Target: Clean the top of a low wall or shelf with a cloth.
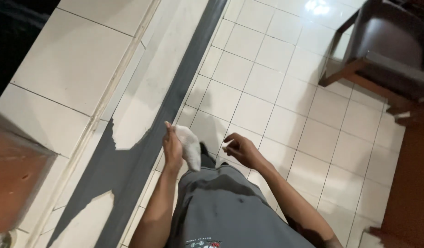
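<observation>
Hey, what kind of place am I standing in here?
Probably an indoor room at home: glossy white floor tiles, a dark cushioned wooden chair, and a white wall with peeling grey paint.

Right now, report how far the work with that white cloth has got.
Done: nothing in view proves wiping; the white wall and tiled floor show no clear before-and-after. In hand: the left hand grips a crumpled white cloth beside the dark grey painted band; the right hand is open and empty. Left: the band's ragged edges remain; how much is left cannot be told.
</observation>
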